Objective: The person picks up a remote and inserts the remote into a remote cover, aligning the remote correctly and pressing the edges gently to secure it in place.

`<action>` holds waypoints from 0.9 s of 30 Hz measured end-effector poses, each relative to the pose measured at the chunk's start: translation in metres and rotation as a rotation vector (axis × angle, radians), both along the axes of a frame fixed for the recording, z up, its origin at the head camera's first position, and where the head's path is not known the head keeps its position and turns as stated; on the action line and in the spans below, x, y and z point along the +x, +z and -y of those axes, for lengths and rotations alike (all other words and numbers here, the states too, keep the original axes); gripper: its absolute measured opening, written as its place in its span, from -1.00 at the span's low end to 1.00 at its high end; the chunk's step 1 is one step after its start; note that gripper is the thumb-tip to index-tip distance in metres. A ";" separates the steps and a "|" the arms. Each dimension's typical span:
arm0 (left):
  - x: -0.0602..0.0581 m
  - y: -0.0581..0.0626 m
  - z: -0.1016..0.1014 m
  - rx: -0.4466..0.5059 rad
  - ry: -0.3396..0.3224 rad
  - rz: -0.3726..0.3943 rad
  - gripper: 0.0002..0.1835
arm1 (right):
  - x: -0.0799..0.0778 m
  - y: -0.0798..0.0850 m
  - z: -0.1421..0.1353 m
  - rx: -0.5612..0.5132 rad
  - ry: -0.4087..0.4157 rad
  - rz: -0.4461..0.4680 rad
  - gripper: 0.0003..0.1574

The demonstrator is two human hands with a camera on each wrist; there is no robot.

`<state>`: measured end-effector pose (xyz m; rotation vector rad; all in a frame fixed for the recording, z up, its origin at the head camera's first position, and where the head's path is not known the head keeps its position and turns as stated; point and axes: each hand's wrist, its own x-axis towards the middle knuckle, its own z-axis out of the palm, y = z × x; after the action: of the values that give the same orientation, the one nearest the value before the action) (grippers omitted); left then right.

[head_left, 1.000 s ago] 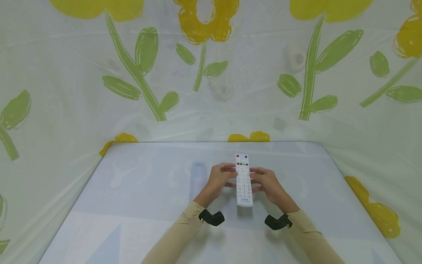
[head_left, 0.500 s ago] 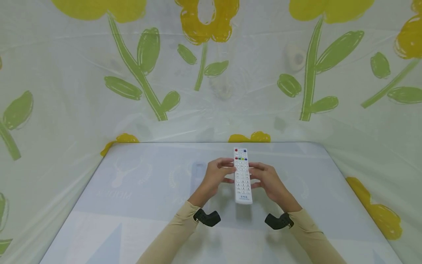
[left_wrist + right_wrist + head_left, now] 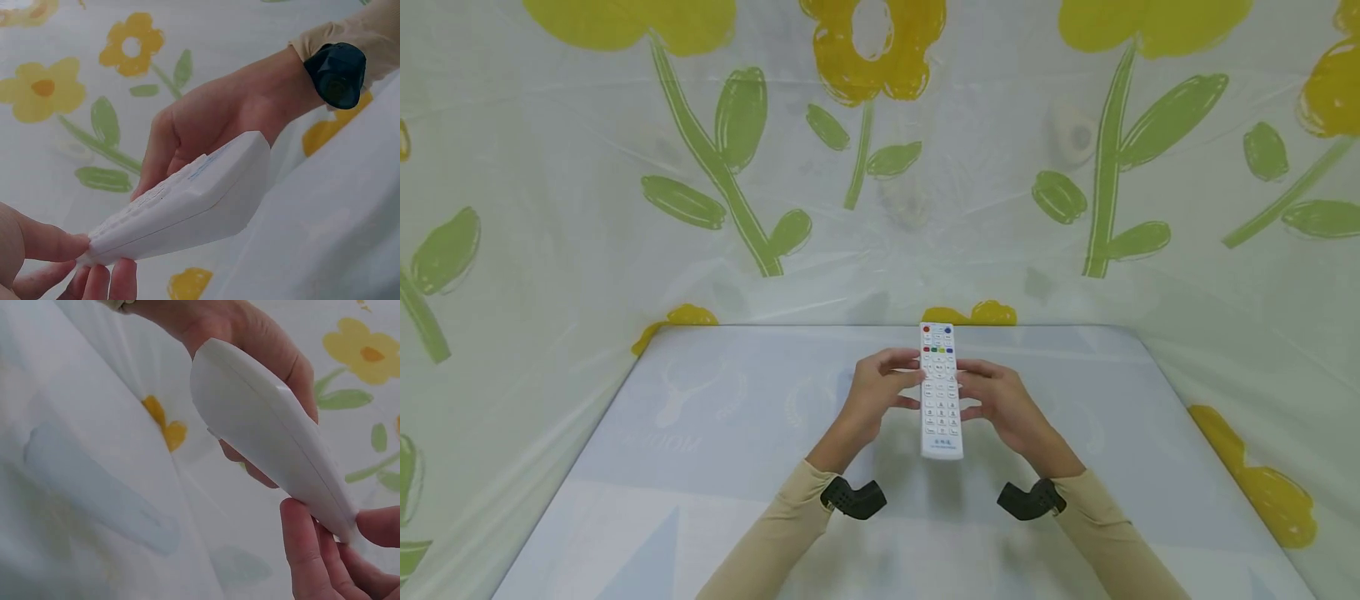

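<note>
A white remote control [image 3: 941, 408] with rows of buttons is raised above the table, its keypad facing up. My left hand [image 3: 871, 398] pinches its left edge, thumb on top and fingers underneath. From the other side my right hand [image 3: 1006, 404] holds the right edge the same way. In the left wrist view the remote [image 3: 212, 194] appears side-on, with a seam along its edge. The right wrist view shows the plain white underside of the remote [image 3: 262, 419].
A long, pale blue, translucent item [image 3: 94, 487] lies on the table; in the head view the left hand and arm largely cover it. The table [image 3: 640, 467] has a pale printed cover. A flowered curtain [image 3: 970, 208] hangs behind it.
Both hands have lifted the remote control away from me, towards the table's far edge, and slightly left. The pale blue item has become hidden behind the left hand and arm.
</note>
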<state>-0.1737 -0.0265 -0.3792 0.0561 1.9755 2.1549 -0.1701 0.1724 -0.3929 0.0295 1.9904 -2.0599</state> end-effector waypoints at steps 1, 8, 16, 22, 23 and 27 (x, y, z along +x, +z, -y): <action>0.000 0.001 0.002 0.001 0.001 -0.010 -0.67 | 0.000 0.002 0.002 -0.012 0.010 -0.002 -0.38; 0.000 0.008 0.015 0.020 0.019 -0.056 -0.69 | 0.000 0.016 0.014 -0.143 0.071 0.013 -0.38; -0.002 0.009 0.026 0.052 0.048 -0.110 -0.74 | -0.003 0.024 0.027 -0.232 0.140 0.029 -0.33; -0.001 0.007 0.031 0.060 0.064 -0.112 -0.75 | -0.005 0.025 0.037 -0.221 0.155 0.043 -0.29; 0.000 0.007 0.031 0.058 0.063 -0.109 -0.74 | -0.005 0.025 0.039 -0.211 0.151 0.044 -0.29; 0.000 0.004 0.034 0.045 0.073 -0.099 -0.72 | -0.006 0.024 0.047 -0.176 0.145 0.034 -0.27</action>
<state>-0.1737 -0.0604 -0.3748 0.1022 2.0113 2.2847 -0.1763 0.1257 -0.3686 -0.1103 1.7310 -2.1165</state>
